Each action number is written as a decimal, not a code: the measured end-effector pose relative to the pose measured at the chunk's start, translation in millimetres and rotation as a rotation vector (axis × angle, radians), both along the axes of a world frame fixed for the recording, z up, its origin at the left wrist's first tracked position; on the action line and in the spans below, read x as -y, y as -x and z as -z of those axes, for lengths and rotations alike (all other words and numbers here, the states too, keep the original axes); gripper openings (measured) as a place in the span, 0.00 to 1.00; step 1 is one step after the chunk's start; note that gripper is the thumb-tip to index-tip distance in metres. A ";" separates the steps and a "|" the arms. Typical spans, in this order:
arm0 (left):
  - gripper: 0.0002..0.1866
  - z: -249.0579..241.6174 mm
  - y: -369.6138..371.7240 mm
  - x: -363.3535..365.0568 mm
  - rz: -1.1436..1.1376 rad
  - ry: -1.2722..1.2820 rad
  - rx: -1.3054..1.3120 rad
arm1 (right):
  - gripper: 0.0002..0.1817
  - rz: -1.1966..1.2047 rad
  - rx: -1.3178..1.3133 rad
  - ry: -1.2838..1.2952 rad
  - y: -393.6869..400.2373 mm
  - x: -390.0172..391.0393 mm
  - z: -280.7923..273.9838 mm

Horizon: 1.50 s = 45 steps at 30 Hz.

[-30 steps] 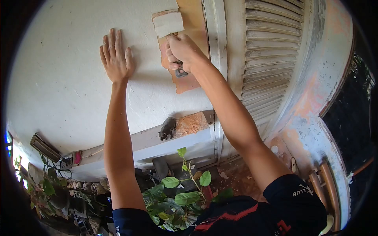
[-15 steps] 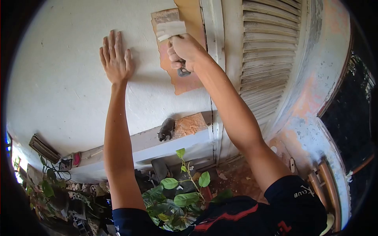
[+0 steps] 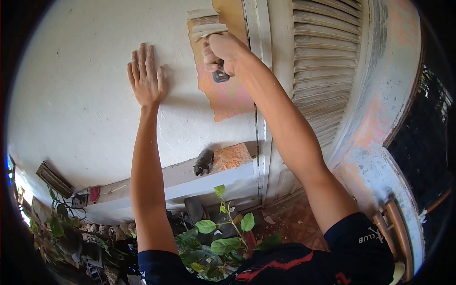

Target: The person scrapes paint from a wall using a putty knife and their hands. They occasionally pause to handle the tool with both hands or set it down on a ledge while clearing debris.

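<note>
My left hand (image 3: 147, 81) lies flat on the white wall (image 3: 95, 95), fingers spread and holding nothing. To its right, my right hand (image 3: 222, 53) is wrapped round the dark handle of a scraper (image 3: 220, 73). The scraper's blade is against the upper part of a bare orange-brown patch (image 3: 223, 97), where the white coat is gone. Pale flakes of coating lie across the blade, which hides its edge. A greyish strip (image 3: 205, 20) shows just above the blade.
Below is a ledge (image 3: 178, 178) with a small dark animal-shaped figure (image 3: 204, 161) and an orange-topped block (image 3: 231, 157). Louvred shutters (image 3: 325, 57) stand to the right. Leafy plants (image 3: 225, 245) grow beneath the ledge. A brown framed object (image 3: 55, 179) leans at the far left.
My right hand and the scraper have moved slightly up relative to the patch, and the flakes on the blade look more bunched. The view has shifted a little; my left hand remains on the wall.
</note>
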<state>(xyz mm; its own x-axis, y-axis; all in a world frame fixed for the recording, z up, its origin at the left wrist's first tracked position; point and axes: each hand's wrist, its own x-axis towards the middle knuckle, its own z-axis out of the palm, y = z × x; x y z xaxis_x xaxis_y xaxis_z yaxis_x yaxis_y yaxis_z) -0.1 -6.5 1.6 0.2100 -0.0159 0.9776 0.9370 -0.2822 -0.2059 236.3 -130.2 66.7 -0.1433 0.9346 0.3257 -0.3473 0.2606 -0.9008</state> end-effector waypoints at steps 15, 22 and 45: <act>0.33 2.3 0.6 -1.2 0.001 0.006 0.002 | 0.14 0.069 0.159 0.020 -4.6 2.2 30.7; 0.32 2.7 -0.2 -2.4 0.000 -0.013 0.003 | 0.12 0.174 0.260 0.027 -3.8 -10.9 20.4; 0.32 2.0 -1.7 5.5 0.008 0.040 0.013 | 0.18 0.119 0.040 -0.031 12.1 -20.5 -28.5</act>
